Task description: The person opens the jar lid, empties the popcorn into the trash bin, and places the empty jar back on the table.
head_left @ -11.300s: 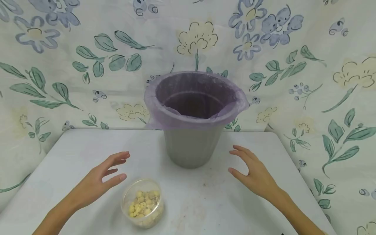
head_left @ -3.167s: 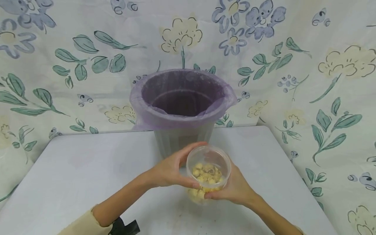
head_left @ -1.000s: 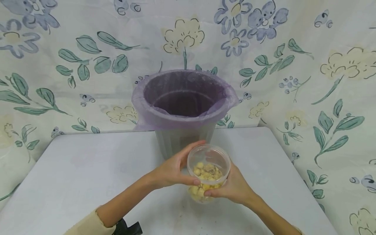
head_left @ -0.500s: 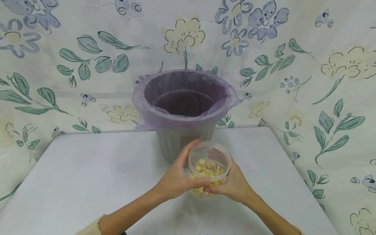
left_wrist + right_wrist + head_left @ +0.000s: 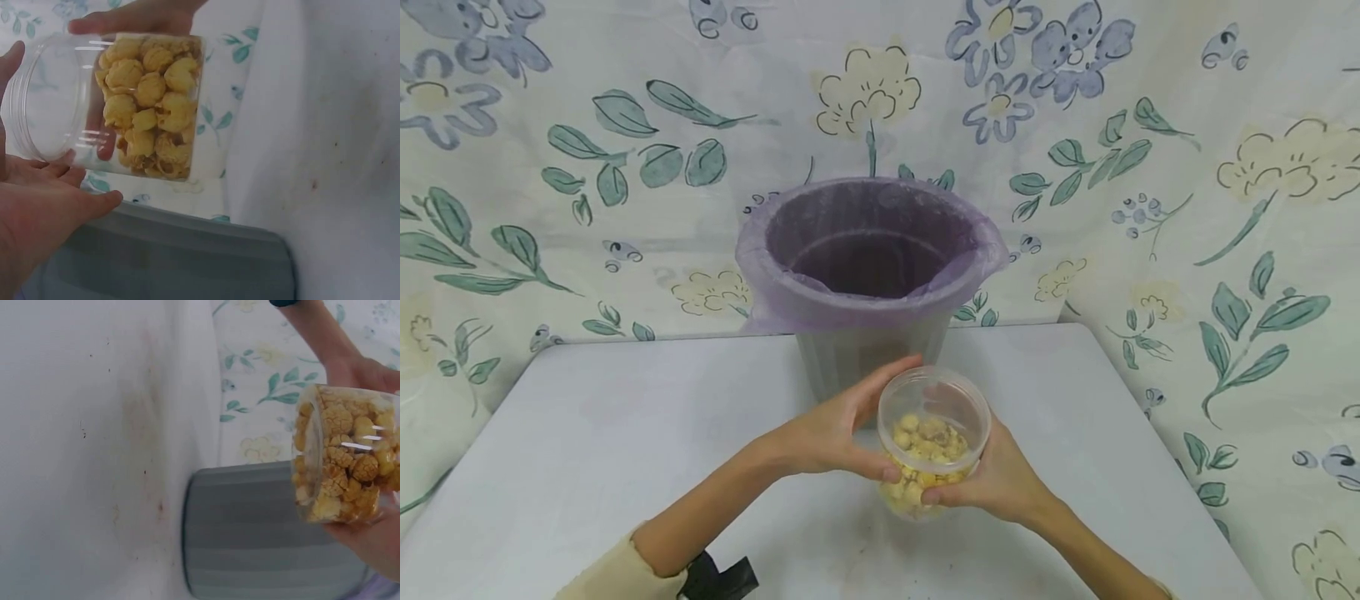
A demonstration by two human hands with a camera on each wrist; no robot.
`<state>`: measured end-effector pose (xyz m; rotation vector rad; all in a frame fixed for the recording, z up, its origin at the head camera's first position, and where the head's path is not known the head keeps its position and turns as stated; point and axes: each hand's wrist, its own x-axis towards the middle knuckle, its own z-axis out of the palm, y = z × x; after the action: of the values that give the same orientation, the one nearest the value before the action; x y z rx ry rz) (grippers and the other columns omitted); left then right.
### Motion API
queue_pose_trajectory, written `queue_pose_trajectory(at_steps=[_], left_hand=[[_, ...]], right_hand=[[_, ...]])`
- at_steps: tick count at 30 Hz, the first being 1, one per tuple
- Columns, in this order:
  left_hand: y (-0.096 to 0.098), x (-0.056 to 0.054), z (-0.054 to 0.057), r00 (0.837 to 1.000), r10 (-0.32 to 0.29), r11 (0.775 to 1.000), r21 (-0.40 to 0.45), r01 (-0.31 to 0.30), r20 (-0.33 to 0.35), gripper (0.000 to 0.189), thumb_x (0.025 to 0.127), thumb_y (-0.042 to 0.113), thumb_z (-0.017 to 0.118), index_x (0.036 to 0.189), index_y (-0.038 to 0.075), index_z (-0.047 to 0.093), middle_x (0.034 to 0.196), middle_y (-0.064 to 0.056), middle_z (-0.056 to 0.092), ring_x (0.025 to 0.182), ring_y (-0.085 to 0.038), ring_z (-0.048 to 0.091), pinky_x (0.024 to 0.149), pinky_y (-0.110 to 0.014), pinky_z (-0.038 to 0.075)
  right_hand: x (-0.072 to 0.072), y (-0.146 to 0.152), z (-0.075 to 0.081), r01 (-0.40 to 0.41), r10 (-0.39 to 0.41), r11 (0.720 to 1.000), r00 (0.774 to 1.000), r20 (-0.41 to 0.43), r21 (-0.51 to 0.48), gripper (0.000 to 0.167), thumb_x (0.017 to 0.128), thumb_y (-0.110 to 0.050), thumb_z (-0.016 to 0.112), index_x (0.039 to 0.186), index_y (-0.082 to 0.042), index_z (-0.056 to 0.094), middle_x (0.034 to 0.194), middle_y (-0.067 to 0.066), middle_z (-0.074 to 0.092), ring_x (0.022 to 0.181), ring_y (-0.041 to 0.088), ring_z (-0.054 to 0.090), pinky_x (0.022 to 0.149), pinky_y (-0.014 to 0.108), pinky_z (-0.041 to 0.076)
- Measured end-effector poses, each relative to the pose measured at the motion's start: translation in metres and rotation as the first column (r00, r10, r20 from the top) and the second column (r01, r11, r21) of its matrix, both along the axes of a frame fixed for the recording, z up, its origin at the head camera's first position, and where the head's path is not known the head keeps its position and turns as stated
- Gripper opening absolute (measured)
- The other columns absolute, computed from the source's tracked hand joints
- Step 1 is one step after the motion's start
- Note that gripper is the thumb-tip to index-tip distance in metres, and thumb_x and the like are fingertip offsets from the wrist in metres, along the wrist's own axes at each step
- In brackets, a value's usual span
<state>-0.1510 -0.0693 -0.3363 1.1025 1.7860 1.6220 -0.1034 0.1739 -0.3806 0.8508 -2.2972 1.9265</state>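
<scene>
A clear plastic jar [image 5: 934,417] of yellow-brown popcorn [image 5: 150,103] is held above the table, tilted, in front of a grey bin. Around its ridged top end curve the thumb and fingers of my left hand [image 5: 831,437]; the left wrist view shows one finger of it extended apart from the wall. My right hand [image 5: 1000,479] grips the jar's lower side, thumb across the front, other fingers hidden behind. In the right wrist view the popcorn [image 5: 350,456] fills the base end. Whether a clear lid covers the top I cannot tell.
The grey bin [image 5: 831,367], lined with a purple bag [image 5: 760,275], stands at the table's back. A few dark specks mark the white table [image 5: 647,425]. Floral cloth [image 5: 647,208] hangs behind. A black strap [image 5: 718,579] shows at the left sleeve.
The jar stood on the table at first, both hands apart from it; both then took hold. Half a second ago my left hand was turned further round the top; it has swung back left.
</scene>
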Motion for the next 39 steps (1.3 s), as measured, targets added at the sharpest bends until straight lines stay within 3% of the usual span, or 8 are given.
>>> queue_pose_trajectory(at_steps=[7, 13, 16, 19, 24, 29, 33, 39], left_hand=[[0.006, 0.006, -0.004, 0.996, 0.093, 0.995, 0.045, -0.093, -0.006, 0.101, 0.081, 0.030, 0.085, 0.159, 0.011, 0.023, 0.156, -0.006, 0.037, 0.140, -0.030, 0.038, 0.112, -0.058, 0.027], [0.015, 0.022, -0.010, 0.958, 0.287, 0.957, 0.039, -0.287, -0.015, 0.100, 0.079, 0.025, 0.086, 0.158, 0.014, 0.026, 0.153, -0.001, 0.040, 0.138, -0.028, 0.040, 0.109, -0.062, 0.026], [0.018, 0.027, -0.012, 0.944, 0.331, 0.943, 0.039, -0.330, -0.007, 0.104, 0.078, 0.027, 0.087, 0.159, 0.016, 0.022, 0.156, 0.000, 0.035, 0.142, -0.027, 0.033, 0.111, -0.064, 0.021], [0.017, 0.026, -0.010, 0.952, 0.305, 0.951, 0.050, -0.304, -0.016, 0.112, 0.078, 0.031, 0.088, 0.160, 0.014, 0.014, 0.161, -0.003, 0.027, 0.146, -0.028, 0.027, 0.113, -0.063, 0.018], [0.006, 0.009, -0.003, 0.995, 0.104, 0.993, 0.047, -0.104, -0.007, 0.117, 0.078, 0.028, 0.088, 0.160, 0.010, 0.007, 0.164, -0.010, 0.017, 0.148, -0.026, 0.021, 0.116, -0.056, 0.017], [0.003, -0.005, 0.000, 0.999, -0.037, 0.999, 0.038, 0.036, 0.035, 0.112, 0.077, 0.030, 0.087, 0.160, 0.008, 0.015, 0.160, -0.009, 0.026, 0.144, -0.027, 0.030, 0.114, -0.052, 0.026], [0.003, -0.004, -0.002, 1.000, -0.006, 0.999, 0.039, 0.006, 0.010, 0.106, 0.077, 0.032, 0.088, 0.158, 0.009, 0.024, 0.154, -0.005, 0.039, 0.139, -0.026, 0.038, 0.112, -0.052, 0.029], [0.008, 0.006, -0.005, 0.986, 0.143, 0.990, 0.025, -0.142, -0.083, 0.100, 0.076, 0.034, 0.088, 0.156, 0.014, 0.030, 0.153, 0.000, 0.040, 0.140, -0.024, 0.038, 0.111, -0.057, 0.027]], right_hand=[[-0.001, 0.000, -0.001, 0.006, -0.005, 1.000, 1.000, -0.017, 0.004, 0.103, 0.066, -0.038, 0.094, 0.149, -0.015, 0.038, 0.139, 0.013, 0.053, 0.123, 0.034, 0.052, 0.102, 0.037, 0.044], [-0.003, 0.001, -0.004, 0.050, -0.049, 0.998, 0.998, -0.051, 0.028, 0.102, 0.068, -0.046, 0.092, 0.150, -0.016, 0.038, 0.139, 0.011, 0.053, 0.122, 0.032, 0.052, 0.102, 0.037, 0.044], [-0.004, 0.001, -0.004, 0.059, -0.058, 0.998, 0.997, -0.058, 0.027, 0.102, 0.067, -0.046, 0.092, 0.149, -0.016, 0.038, 0.140, 0.009, 0.053, 0.123, 0.032, 0.052, 0.102, 0.036, 0.043], [-0.004, 0.001, -0.004, 0.064, -0.062, 0.998, 0.996, -0.058, 0.030, 0.103, 0.067, -0.047, 0.092, 0.149, -0.017, 0.038, 0.141, 0.008, 0.053, 0.124, 0.031, 0.051, 0.103, 0.035, 0.043], [-0.002, 0.001, 0.000, 0.022, -0.022, 1.000, 1.000, -0.016, 0.012, 0.104, 0.065, -0.039, 0.095, 0.149, -0.019, 0.038, 0.141, 0.008, 0.052, 0.125, 0.030, 0.051, 0.104, 0.036, 0.042], [-0.001, 0.001, 0.001, -0.078, 0.078, 0.997, 0.997, -0.006, -0.029, 0.104, 0.066, -0.026, 0.095, 0.151, -0.015, 0.036, 0.141, 0.011, 0.050, 0.126, 0.034, 0.049, 0.106, 0.038, 0.041], [-0.001, 0.001, 0.000, -0.085, 0.085, 0.996, 0.996, -0.025, -0.030, 0.104, 0.066, -0.020, 0.095, 0.151, -0.012, 0.036, 0.140, 0.014, 0.051, 0.126, 0.035, 0.049, 0.106, 0.038, 0.041], [-0.001, 0.000, 0.001, -0.008, 0.008, 1.000, 0.999, -0.046, 0.005, 0.103, 0.065, -0.023, 0.096, 0.149, -0.014, 0.038, 0.139, 0.012, 0.052, 0.125, 0.033, 0.051, 0.104, 0.037, 0.042]])
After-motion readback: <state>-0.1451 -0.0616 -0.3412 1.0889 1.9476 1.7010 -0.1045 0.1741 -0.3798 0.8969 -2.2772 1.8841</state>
